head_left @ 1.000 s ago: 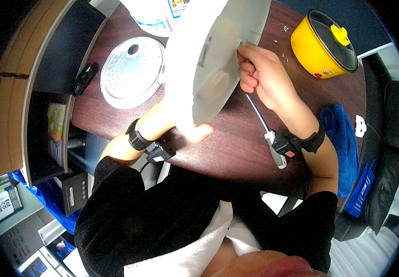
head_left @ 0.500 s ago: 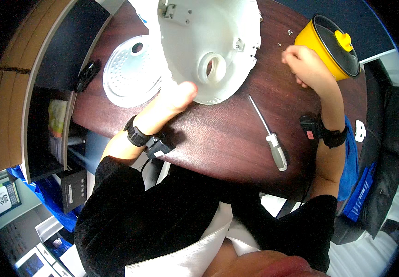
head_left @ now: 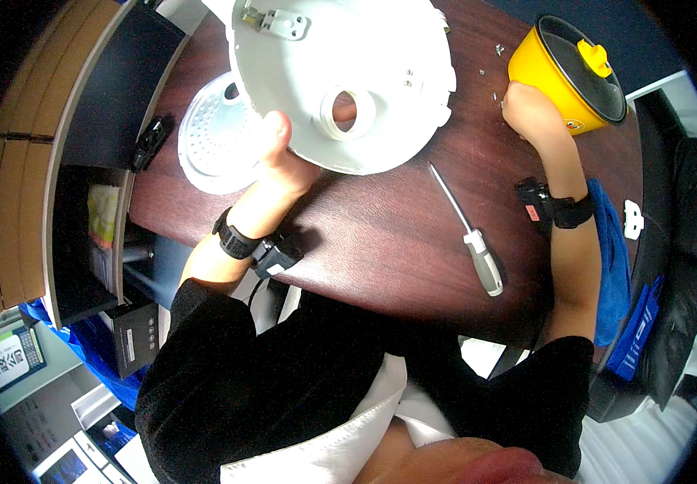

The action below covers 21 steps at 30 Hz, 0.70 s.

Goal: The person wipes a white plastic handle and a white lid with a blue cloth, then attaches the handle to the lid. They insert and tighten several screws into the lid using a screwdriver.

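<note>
My left hand [head_left: 288, 161] holds a large white plastic shell [head_left: 397, 145] by its near left edge. The thumb lies along the rim; the fingers are mostly hidden behind, with a bit of skin showing through the round hole. A metal hinge piece [head_left: 286, 25] sits inside the shell. My right hand [head_left: 532, 111] rests curled against the yellow pot [head_left: 535, 64] with a dark lid. Its fingers are folded under, so anything in them is hidden. Small screws [head_left: 499, 50] lie just beyond that hand. A screwdriver [head_left: 481, 258] with a grey handle lies between my arms.
A white perforated disc [head_left: 211, 149] lies left of the shell, partly covered. A black object [head_left: 150, 143] is at the table's left edge, beside shelves [head_left: 82, 242]. Near my right forearm hang a blue cloth [head_left: 611, 266] and, farther out, a small white plastic part [head_left: 632, 219].
The shell has tilted and shifted left, and my left thumb now stands up along its rim. My right hand has moved slightly down; a small screw shows beside it.
</note>
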Tool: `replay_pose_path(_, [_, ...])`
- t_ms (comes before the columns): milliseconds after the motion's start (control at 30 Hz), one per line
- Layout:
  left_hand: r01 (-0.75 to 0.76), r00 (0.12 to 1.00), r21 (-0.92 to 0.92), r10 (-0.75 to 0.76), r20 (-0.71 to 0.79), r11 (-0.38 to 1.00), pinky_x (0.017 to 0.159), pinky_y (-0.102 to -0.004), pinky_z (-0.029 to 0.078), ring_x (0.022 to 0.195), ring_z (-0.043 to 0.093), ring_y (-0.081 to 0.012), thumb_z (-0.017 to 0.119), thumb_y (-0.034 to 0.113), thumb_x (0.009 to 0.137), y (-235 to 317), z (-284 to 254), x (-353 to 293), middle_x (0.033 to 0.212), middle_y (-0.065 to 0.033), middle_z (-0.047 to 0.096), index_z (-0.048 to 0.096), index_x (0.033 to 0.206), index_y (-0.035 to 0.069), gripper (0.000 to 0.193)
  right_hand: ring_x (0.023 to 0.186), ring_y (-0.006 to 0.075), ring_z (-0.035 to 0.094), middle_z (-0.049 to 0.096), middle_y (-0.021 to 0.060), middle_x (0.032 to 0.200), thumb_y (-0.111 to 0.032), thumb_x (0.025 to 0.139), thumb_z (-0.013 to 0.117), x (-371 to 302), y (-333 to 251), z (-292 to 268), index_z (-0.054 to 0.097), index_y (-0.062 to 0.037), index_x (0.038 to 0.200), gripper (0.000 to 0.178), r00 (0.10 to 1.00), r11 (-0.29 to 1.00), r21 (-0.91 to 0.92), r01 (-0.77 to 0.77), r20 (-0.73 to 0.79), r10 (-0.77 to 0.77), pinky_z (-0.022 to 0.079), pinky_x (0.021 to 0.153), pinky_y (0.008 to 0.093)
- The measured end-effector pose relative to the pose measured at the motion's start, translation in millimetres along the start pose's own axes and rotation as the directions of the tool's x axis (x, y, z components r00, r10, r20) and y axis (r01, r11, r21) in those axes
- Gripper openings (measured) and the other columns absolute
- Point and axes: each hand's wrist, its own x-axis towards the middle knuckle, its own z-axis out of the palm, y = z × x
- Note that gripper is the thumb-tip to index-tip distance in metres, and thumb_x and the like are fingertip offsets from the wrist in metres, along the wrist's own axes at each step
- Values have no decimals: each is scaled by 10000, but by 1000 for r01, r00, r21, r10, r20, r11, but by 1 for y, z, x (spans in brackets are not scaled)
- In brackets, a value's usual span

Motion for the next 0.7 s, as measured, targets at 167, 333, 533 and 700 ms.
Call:
replay_pose_path(167, [9, 1000, 22, -9, -10, 1000, 911, -413, 500, 1086, 563, -296, 626, 623, 690, 3, 4, -1, 1191, -207, 519, 346, 1312, -42, 952, 854, 421, 618, 624, 297, 870, -185, 887, 504, 10, 5, 22, 596, 67, 908, 269, 994, 1000, -11, -3, -108, 2, 479, 800, 476])
replay_pose_path(333, [3, 1000, 39, -2, -28, 999, 914, -412, 496, 1074, 565, -297, 600, 639, 703, 0, 0, 0, 1193, -210, 511, 329, 1318, -43, 958, 854, 412, 622, 627, 290, 876, -173, 889, 503, 10, 5, 24, 579, 60, 928, 248, 990, 1000, -17, 3, -144, -6, 488, 791, 468])
replay_pose_path(533, [2, 999, 47, 0, -32, 999, 912, -410, 496, 1075, 563, -293, 595, 624, 712, 2, 1, -1, 1193, -209, 511, 327, 1322, -41, 941, 855, 388, 643, 637, 285, 882, -54, 795, 493, 6, 1, 23, 565, 63, 909, 178, 972, 998, -39, 51, -229, -58, 511, 765, 448])
replay_pose_path(700, [-2, 999, 25, 3, -38, 1000, 912, -407, 495, 1087, 556, -290, 597, 615, 716, 1, 1, -1, 1195, -208, 511, 338, 1319, -38, 926, 851, 381, 645, 641, 275, 886, -57, 799, 491, 7, 3, 23, 591, 57, 905, 184, 978, 996, -61, 59, -197, -69, 512, 767, 446])
